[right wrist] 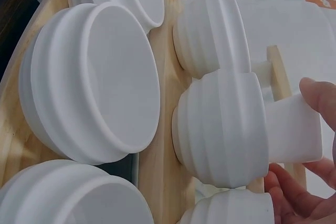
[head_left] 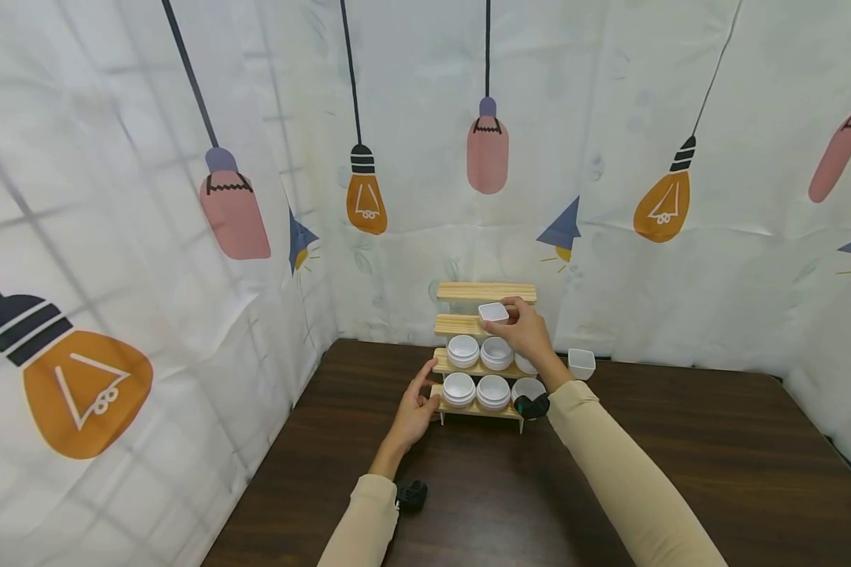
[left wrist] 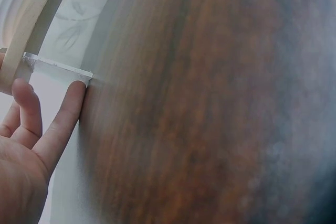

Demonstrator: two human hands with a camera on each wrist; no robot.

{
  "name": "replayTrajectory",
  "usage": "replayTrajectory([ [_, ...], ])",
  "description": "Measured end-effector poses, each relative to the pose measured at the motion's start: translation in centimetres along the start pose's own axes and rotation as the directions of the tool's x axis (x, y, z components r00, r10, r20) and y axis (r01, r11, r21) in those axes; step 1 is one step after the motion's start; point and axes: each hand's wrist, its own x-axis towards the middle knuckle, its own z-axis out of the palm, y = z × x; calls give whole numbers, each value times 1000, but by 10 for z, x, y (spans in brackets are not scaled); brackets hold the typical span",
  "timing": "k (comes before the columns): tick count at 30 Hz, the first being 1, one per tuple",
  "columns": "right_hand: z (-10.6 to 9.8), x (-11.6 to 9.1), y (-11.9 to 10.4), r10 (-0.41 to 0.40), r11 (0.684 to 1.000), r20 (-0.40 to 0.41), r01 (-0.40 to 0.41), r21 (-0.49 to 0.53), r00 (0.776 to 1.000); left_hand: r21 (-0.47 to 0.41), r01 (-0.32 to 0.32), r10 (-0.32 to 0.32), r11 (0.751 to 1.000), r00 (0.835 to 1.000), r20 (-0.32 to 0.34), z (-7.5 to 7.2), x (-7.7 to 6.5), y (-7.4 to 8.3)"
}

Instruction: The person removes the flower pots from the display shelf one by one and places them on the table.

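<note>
Here, right hand pinching white cup, left hand spread, touching rack

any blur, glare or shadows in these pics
Left wrist: the table is smeared and hazy, the left hand clearer; head: a soft sheen on the table's near part, and the grey grid on the left curtain could be shadow or print; right wrist: the bowls look fairly crisp, the square cup pale with little contrast.

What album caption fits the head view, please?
Left hand touching a pale tiered wooden stand, right hand holding a square white pot.
</note>
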Motion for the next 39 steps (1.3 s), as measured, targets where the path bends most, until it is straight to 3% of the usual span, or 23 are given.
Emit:
replayTrajectory([
  [39,1,-4,2,-29,997,-36,32,69,999,4,-5,5,1000,1000,-3,-1,0,1],
])
